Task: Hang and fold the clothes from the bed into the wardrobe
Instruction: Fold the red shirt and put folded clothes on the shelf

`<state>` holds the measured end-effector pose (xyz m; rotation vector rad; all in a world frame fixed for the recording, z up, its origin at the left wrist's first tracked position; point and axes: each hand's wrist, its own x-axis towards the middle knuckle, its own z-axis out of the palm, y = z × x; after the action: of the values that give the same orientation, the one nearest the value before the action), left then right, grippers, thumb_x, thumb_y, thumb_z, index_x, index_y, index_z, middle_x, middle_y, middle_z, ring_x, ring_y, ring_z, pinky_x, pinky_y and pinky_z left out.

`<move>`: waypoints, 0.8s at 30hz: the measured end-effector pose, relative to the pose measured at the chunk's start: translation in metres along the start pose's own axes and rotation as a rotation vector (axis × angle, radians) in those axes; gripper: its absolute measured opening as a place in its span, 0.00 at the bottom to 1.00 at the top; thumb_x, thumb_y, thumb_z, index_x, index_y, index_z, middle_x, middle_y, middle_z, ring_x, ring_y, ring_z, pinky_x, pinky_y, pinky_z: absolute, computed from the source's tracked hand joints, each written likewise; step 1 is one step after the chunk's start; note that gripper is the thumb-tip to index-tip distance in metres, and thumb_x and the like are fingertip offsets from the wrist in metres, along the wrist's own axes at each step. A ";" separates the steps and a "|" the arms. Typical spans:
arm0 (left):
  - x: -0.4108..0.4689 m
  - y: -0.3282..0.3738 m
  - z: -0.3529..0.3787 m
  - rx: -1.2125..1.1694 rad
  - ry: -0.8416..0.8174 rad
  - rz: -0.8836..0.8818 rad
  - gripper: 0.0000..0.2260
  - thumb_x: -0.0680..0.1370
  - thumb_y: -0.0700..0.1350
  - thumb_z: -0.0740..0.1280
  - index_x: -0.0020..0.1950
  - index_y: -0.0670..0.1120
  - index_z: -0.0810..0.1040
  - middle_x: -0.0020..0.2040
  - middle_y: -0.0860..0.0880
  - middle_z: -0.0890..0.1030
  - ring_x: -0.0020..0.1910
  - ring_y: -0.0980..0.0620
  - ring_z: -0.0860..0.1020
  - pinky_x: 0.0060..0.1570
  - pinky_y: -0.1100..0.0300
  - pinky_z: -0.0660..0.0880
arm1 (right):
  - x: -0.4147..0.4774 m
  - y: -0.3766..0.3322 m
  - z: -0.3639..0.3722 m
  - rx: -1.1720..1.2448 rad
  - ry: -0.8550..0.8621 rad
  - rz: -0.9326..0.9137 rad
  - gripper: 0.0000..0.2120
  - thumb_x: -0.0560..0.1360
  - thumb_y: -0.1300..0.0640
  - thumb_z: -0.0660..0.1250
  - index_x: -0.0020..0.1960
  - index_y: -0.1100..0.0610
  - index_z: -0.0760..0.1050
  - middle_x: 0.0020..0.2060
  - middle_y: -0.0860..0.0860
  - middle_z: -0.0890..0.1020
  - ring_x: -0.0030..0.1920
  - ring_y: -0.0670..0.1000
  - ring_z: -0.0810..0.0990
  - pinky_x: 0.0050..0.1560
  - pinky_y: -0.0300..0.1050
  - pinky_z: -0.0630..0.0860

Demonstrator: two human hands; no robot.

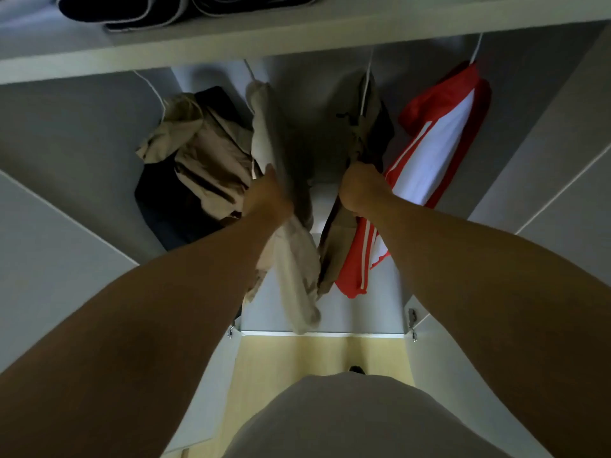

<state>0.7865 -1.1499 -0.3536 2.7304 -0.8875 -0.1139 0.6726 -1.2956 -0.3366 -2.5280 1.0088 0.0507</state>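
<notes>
You stand in front of the open wardrobe (pixel 66 133) and both of your bare arms reach into its hanging part. Across the top runs a white shelf (pixel 297 31), and on its left part lie dark folded clothes (pixel 132 11) with a pale edge.

Four garments hang below the shelf. At far left is a crumpled beige garment (pixel 205 160) with a dark garment (pixel 158 200) under it on the same side. Just right of it hangs a long cream garment (pixel 264 127), and its lower end falls down near the front edge of the wardrobe floor. Right of the middle hangs a khaki garment (pixel 367 127), and beside it, touching it low down, a red and white striped garment (pixel 436 140).

Your left hand (pixel 269 196) grips the cream garment at its middle; the fingers are wrapped into the cloth and mostly hidden by it. Your right hand (pixel 358 186) is a fist clamped on the khaki garment, the fingers (pixel 353 170) curled tight round the cloth. The two hands are apart, with a gap of bare wardrobe back between them.

Thin white hanger hooks (pixel 367 84) go up from the garments behind the shelf edge. Near you is a strip of light wooden floor (pixel 317 358).
</notes>
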 end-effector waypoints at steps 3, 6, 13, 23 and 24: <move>-0.005 0.020 0.008 -0.052 -0.013 0.010 0.30 0.77 0.44 0.67 0.77 0.42 0.60 0.62 0.41 0.78 0.59 0.39 0.78 0.57 0.45 0.77 | -0.003 0.001 0.000 0.009 0.012 -0.004 0.12 0.82 0.62 0.60 0.63 0.67 0.73 0.59 0.61 0.79 0.61 0.58 0.77 0.59 0.45 0.73; -0.007 0.032 0.010 -0.042 -0.022 0.021 0.30 0.79 0.43 0.65 0.78 0.42 0.57 0.61 0.40 0.78 0.58 0.41 0.79 0.57 0.48 0.78 | -0.007 0.004 0.002 0.010 0.005 -0.033 0.14 0.83 0.62 0.59 0.65 0.66 0.72 0.63 0.61 0.77 0.65 0.58 0.75 0.67 0.46 0.70; -0.018 0.019 -0.001 -0.067 -0.046 0.022 0.32 0.81 0.44 0.64 0.80 0.43 0.51 0.62 0.40 0.77 0.57 0.40 0.78 0.54 0.50 0.77 | -0.014 0.013 -0.004 0.001 0.018 0.038 0.13 0.82 0.62 0.58 0.63 0.66 0.74 0.62 0.61 0.77 0.63 0.60 0.76 0.58 0.48 0.71; -0.047 -0.004 -0.021 -0.099 -0.067 -0.023 0.37 0.83 0.47 0.62 0.81 0.44 0.39 0.68 0.37 0.74 0.59 0.40 0.77 0.55 0.48 0.75 | -0.058 0.004 -0.013 -0.115 0.085 0.152 0.15 0.80 0.57 0.63 0.64 0.62 0.73 0.61 0.60 0.77 0.62 0.60 0.77 0.61 0.51 0.74; -0.053 -0.009 -0.024 -0.128 -0.070 -0.040 0.36 0.83 0.48 0.63 0.82 0.44 0.41 0.70 0.38 0.72 0.63 0.39 0.76 0.60 0.47 0.74 | -0.067 -0.001 -0.011 -0.119 0.080 0.158 0.16 0.81 0.57 0.62 0.66 0.62 0.72 0.63 0.60 0.76 0.63 0.60 0.76 0.62 0.52 0.73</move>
<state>0.7528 -1.1059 -0.3332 2.6401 -0.8148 -0.2664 0.6227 -1.2557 -0.3134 -2.5684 1.2715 0.0576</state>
